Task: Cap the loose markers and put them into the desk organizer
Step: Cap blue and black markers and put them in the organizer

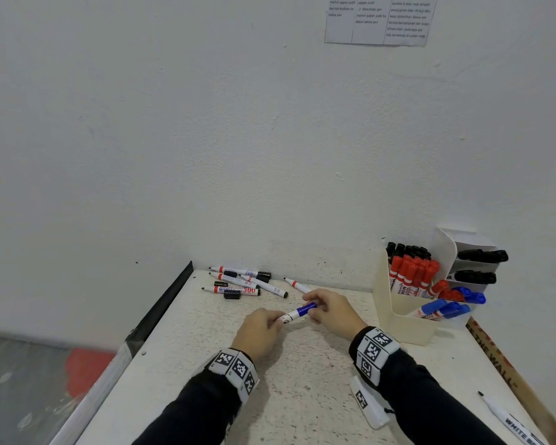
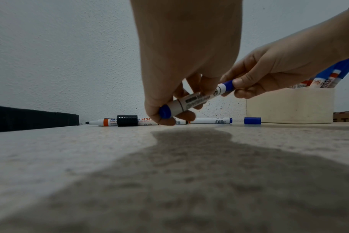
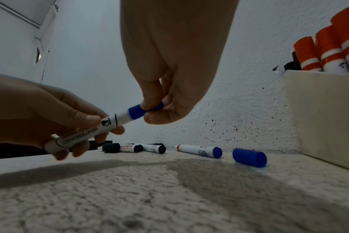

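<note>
In the head view, a white cylindrical plastic whiteboard marker with a blue cap (image 1: 297, 313) is held just above the speckled off-white desk (image 1: 302, 396); its barrel is gripped by the curled fingers of the left hand (image 1: 260, 332), while the cap end is pinched by the right hand (image 1: 329, 311). A cluster of loose white markers and black caps (image 1: 243, 283) lies near the rough white-painted wall (image 1: 206, 139), and a cream plastic desk organizer with angled compartments (image 1: 398, 311), filled with red-, black- and blue-capped markers, stands at the right against the wall. A printed paper sheet (image 1: 379, 19) is fixed high on the wall, and another uncapped white marker (image 1: 507, 419) lies at the desk's near right edge. In the left wrist view, the barrel's blue end plug is seen enclosed by the left hand's fingertips (image 2: 165, 121), with the smooth blue cap clamped between the right hand's thumb and fingers; a ribbed black cap (image 2: 127, 120) rests in front of an uncapped marker, and a loose blue plastic cap (image 2: 252, 120) lies beside the organizer's smooth matte wall. In the right wrist view, the desk's grainy, mottled texture is shown under soft shadows, the wall is seen flecked with dark ink specks, and an uncapped white marker with a blue end (image 3: 199, 150) lies just beside the loose blue cap.
</note>
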Demonstrator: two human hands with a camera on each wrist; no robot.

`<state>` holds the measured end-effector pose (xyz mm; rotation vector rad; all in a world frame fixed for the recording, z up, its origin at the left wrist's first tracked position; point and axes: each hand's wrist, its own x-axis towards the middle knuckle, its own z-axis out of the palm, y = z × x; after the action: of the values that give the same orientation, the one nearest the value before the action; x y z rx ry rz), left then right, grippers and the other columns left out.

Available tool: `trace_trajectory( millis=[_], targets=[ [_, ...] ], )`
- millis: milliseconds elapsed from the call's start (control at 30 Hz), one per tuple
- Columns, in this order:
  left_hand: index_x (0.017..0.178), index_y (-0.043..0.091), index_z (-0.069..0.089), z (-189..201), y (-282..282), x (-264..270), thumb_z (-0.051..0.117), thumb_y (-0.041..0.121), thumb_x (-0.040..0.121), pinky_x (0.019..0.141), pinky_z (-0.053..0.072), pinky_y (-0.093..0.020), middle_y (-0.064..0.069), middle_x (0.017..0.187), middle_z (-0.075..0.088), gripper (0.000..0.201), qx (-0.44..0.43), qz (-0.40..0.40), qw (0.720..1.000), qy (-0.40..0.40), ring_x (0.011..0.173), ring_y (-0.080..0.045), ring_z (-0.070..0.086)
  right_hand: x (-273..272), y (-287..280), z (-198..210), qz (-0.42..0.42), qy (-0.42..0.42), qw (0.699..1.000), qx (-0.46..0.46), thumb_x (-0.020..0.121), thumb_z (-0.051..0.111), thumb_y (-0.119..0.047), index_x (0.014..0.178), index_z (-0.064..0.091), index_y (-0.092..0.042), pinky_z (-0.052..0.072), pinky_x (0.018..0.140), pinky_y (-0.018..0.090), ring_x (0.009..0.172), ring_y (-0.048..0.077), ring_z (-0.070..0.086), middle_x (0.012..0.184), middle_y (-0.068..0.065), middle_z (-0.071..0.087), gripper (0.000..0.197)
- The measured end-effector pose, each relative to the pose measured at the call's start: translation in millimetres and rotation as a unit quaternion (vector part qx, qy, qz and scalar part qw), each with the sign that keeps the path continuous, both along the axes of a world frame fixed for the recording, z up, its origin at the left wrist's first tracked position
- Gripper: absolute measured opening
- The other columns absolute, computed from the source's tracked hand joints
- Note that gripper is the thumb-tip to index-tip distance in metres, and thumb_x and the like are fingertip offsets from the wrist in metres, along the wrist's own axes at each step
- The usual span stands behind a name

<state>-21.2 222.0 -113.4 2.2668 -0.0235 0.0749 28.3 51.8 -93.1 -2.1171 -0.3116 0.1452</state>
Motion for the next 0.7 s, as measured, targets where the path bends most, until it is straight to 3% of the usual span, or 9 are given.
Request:
trace_trajectory(
  millis=[67,100,167,233,300,467,600,700],
  targets=[
    [0.117,0.017,0.064,0,0,-1,0.054,0.021,0.092,0.064,0.040,-0.017,0.001,0.089,0.061,0.026,-0.053,0.003,0.999,-0.006,0.075,-0.010,0.052,1,-1,0,-0.005,0.001,1.000,-0.021,0.093,0.053,-0.010,0.094,0.060,-0.016,0.045,0.054,0.012,0.056,0.006,0.053,0.078,-0.002,0.061,0.009],
    [0.114,0.018,0.064,0,0,-2,0.060,0.022,0.089,0.063,0.040,-0.014,0.003,0.090,0.061,0.026,-0.069,0.004,0.998,-0.012,0.074,-0.007,0.052,1,-1,1,-0.008,0.000,0.999,-0.040,0.096,0.050,-0.018,0.089,0.059,-0.017,0.042,0.052,0.014,0.053,0.006,0.050,0.072,-0.002,0.060,0.012],
    [0.105,0.023,0.062,-1,0,-2,0.069,0.020,0.081,0.064,0.041,-0.010,0.005,0.094,0.057,0.025,-0.051,-0.004,0.998,-0.027,0.076,-0.004,0.051,2,-2,0,-0.027,-0.003,0.996,-0.079,0.099,0.040,-0.034,0.073,0.054,-0.018,0.035,0.053,0.019,0.051,0.009,0.043,0.062,-0.004,0.051,0.034],
    [0.093,0.027,0.060,-2,1,0,0.073,0.018,0.078,0.066,0.044,-0.013,0.000,0.094,0.059,0.022,-0.042,-0.008,0.999,-0.033,0.074,-0.006,0.051,3,-3,-1,-0.051,0.001,0.995,-0.084,0.098,0.036,-0.041,0.063,0.045,-0.016,0.028,0.054,0.025,0.051,0.012,0.035,0.058,-0.003,0.040,0.044],
    [0.089,0.028,0.063,-2,1,1,0.073,0.019,0.078,0.065,0.044,-0.016,-0.003,0.093,0.064,0.018,-0.057,-0.013,0.998,-0.032,0.071,-0.007,0.052,3,-4,-2,-0.064,0.013,0.995,-0.079,0.097,0.036,-0.043,0.061,0.037,-0.016,0.025,0.054,0.028,0.050,0.014,0.030,0.057,-0.002,0.032,0.046],
    [0.111,0.023,0.068,-4,0,3,0.060,0.025,0.090,0.048,0.032,-0.008,0.005,0.074,0.062,0.022,-0.045,-0.040,0.998,-0.027,0.057,-0.005,0.043,1,-3,4,-0.072,0.031,0.995,-0.064,0.098,0.034,-0.041,0.060,0.033,-0.016,0.021,0.049,0.026,0.047,0.014,0.026,0.055,-0.001,0.028,0.046],
    [0.085,0.019,0.065,-3,-3,1,0.051,0.024,0.095,0.047,0.030,-0.010,0.007,0.062,0.051,0.018,-0.058,-0.059,0.996,-0.032,0.050,-0.003,0.038,-1,-3,12,-0.054,0.026,0.996,-0.067,0.100,0.029,-0.040,0.062,0.034,-0.017,0.022,0.049,0.026,0.047,0.013,0.028,0.056,-0.002,0.029,0.045],
    [0.083,0.017,0.067,-2,-4,0,0.048,0.023,0.096,0.048,0.032,-0.010,0.009,0.060,0.052,0.023,-0.088,-0.067,0.994,-0.025,0.049,-0.001,0.039,-4,-4,18,-0.028,0.024,0.997,-0.067,0.100,0.027,-0.042,0.065,0.034,-0.017,0.023,0.050,0.026,0.048,0.012,0.029,0.056,-0.002,0.031,0.043]
  ],
)
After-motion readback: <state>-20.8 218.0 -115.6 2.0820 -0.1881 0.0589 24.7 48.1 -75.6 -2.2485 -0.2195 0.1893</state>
